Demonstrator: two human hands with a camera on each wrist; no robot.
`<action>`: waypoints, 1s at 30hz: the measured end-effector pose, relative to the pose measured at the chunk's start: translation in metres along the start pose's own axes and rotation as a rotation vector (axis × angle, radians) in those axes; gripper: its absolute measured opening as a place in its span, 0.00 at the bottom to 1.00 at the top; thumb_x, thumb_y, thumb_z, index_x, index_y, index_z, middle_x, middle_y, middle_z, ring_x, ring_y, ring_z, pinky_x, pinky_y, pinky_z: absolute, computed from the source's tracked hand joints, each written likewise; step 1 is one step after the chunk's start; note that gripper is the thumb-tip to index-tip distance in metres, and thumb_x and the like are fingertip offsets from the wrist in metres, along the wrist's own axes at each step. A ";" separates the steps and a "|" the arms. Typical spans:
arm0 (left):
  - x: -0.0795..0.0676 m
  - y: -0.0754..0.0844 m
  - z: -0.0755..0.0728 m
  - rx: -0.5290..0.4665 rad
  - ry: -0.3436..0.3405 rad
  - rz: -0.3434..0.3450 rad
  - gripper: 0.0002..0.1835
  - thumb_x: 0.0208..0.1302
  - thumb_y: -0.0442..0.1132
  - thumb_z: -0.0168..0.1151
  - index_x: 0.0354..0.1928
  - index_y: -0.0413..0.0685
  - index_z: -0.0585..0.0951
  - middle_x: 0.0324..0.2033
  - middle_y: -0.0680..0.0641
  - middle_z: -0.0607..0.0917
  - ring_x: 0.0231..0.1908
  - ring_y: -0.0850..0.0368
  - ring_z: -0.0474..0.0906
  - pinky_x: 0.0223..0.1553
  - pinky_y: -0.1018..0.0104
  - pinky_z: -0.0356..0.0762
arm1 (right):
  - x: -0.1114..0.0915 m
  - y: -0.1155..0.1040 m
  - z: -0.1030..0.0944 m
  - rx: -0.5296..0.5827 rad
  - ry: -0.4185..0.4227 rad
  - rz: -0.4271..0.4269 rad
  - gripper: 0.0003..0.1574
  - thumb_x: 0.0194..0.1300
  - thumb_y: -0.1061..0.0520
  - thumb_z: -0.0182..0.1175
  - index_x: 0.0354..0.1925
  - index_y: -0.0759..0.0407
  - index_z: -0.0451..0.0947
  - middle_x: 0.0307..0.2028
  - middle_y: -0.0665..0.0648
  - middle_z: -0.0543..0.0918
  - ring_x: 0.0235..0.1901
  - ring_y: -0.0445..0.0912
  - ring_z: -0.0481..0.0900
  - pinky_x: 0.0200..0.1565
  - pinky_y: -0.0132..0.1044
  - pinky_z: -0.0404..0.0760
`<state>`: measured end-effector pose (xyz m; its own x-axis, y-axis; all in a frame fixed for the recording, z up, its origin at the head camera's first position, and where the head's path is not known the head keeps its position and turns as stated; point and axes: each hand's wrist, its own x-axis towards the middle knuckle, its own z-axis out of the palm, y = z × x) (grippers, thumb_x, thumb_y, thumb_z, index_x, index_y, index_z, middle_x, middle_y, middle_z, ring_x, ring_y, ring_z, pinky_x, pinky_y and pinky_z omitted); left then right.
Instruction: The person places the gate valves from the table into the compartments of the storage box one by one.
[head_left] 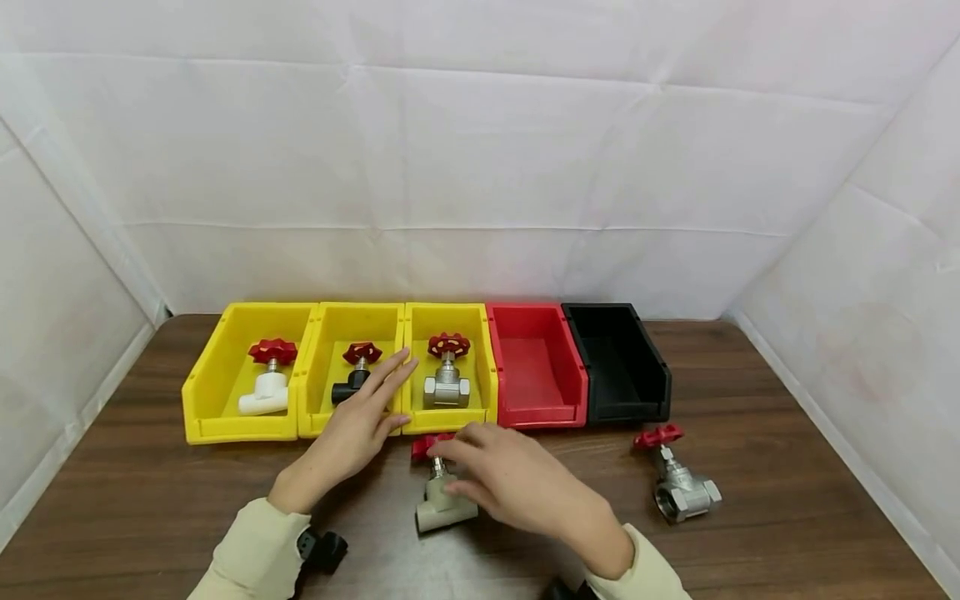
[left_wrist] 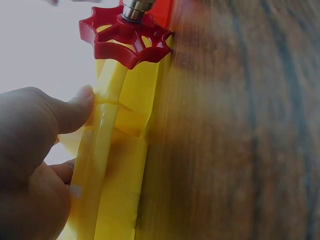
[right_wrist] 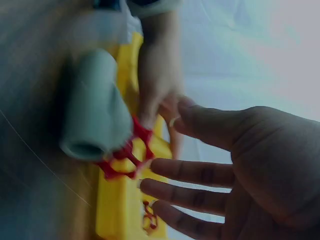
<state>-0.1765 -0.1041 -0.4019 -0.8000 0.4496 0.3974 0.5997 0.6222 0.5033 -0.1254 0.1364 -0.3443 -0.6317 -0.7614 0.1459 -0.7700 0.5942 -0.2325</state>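
The grey-green valve (head_left: 441, 507) sits just in front of the row of bins, between the two hands, its red handwheel (head_left: 422, 450) towards the third yellow bin (head_left: 450, 422) and its pipe body nearer the person. The right hand (head_left: 517, 479) reaches over it from the right; the right wrist view shows these fingers (right_wrist: 195, 173) spread wide and nearly straight, the thumb well apart from them, with the handwheel just beyond the fingertips and the body farther off. Whether a fingertip touches the wheel cannot be told, and the valve is blurred there. The left hand (head_left: 356, 425) lies to the valve's left, its fingers extended and loosely parted over the divider between the second yellow bin (head_left: 317, 417) and the third, its thumb by their front rims. A black valve (head_left: 348, 389) is just beside it, below the fingers. On the tabletop (head_left: 780, 483), well to the right, lies a metal valve (head_left: 684, 492).
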 end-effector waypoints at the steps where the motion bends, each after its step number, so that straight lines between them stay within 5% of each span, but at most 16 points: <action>1: 0.000 0.000 0.000 0.001 -0.004 -0.004 0.40 0.63 0.36 0.63 0.74 0.52 0.56 0.73 0.48 0.54 0.14 0.67 0.56 0.22 0.72 0.68 | 0.000 -0.002 0.003 0.004 -0.033 0.001 0.25 0.66 0.45 0.61 0.59 0.47 0.75 0.46 0.46 0.78 0.42 0.38 0.74 0.44 0.33 0.76; 8: 0.002 0.000 -0.001 0.013 -0.019 -0.023 0.40 0.63 0.37 0.63 0.74 0.54 0.56 0.73 0.49 0.53 0.14 0.66 0.57 0.23 0.72 0.68 | 0.004 -0.012 0.019 -0.027 -0.134 0.041 0.24 0.63 0.43 0.63 0.57 0.42 0.77 0.40 0.46 0.74 0.37 0.37 0.70 0.36 0.31 0.74; 21: -0.001 0.001 -0.001 0.009 -0.014 -0.019 0.40 0.63 0.36 0.63 0.74 0.53 0.56 0.73 0.49 0.53 0.15 0.66 0.59 0.25 0.71 0.70 | 0.005 -0.017 0.036 -0.150 -0.135 0.005 0.23 0.59 0.40 0.66 0.53 0.37 0.80 0.40 0.49 0.76 0.41 0.42 0.73 0.38 0.36 0.78; 30: 0.000 0.000 0.000 0.009 -0.010 -0.019 0.40 0.63 0.36 0.64 0.74 0.54 0.56 0.73 0.49 0.53 0.15 0.67 0.58 0.23 0.72 0.68 | 0.006 -0.018 0.035 -0.177 -0.143 -0.004 0.20 0.59 0.40 0.65 0.51 0.35 0.80 0.35 0.49 0.76 0.35 0.40 0.73 0.34 0.34 0.77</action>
<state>-0.1768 -0.1038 -0.4020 -0.8116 0.4438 0.3800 0.5839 0.6366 0.5037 -0.1120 0.1117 -0.3733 -0.6194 -0.7851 0.0058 -0.7840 0.6180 -0.0583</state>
